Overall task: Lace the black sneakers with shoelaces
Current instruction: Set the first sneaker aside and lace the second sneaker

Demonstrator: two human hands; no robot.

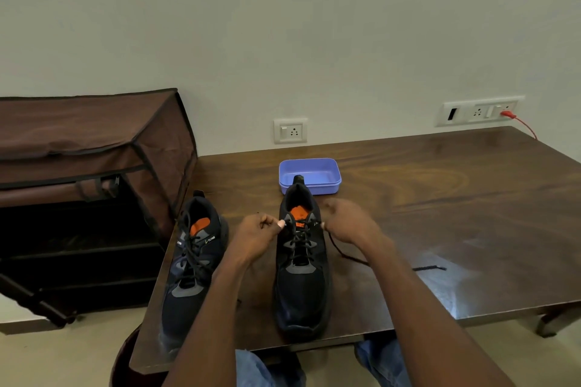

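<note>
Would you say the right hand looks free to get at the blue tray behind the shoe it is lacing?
Probably yes: the blue tray sits just beyond the right hand with bare table between, though its grip is busy with the lace.

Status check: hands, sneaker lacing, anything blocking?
Left hand and right hand pinch lace ends at right sneaker top eyelets. Left sneaker laced. Blue tray behind, clear.

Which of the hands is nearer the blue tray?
Right. The right hand sits just below the blue tray, by the sneaker's collar; the left hand is lower-left, across the sneaker.
</note>
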